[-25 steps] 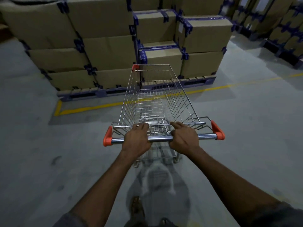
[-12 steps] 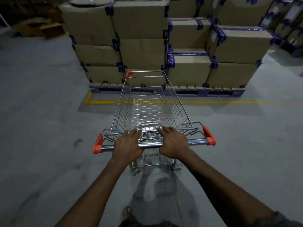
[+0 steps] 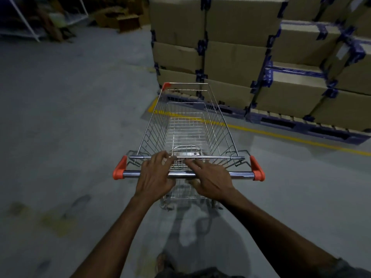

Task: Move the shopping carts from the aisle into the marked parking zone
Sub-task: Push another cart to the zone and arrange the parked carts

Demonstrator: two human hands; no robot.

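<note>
Shopping cart (image 3: 186, 127): on floor (image 3: 70, 127), nose over yellow line (image 3: 281, 136) corner, near pallet (image 3: 301, 125) | left hand (image 3: 154, 177), right hand (image 3: 212, 181): fingers loose and straight across handle bar (image 3: 241, 174), not wrapped | Risk: unrestrained cart may roll into stacked boxes (image 3: 230, 63).

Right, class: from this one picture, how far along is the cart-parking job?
Done: nothing parked shows. In hand: one empty cart, left hand and right hand resting on its handle, fingers loose, its nose at a yellow line beside stacked boxes. Left: parking it; whether that line marks the zone is unclear.
</note>
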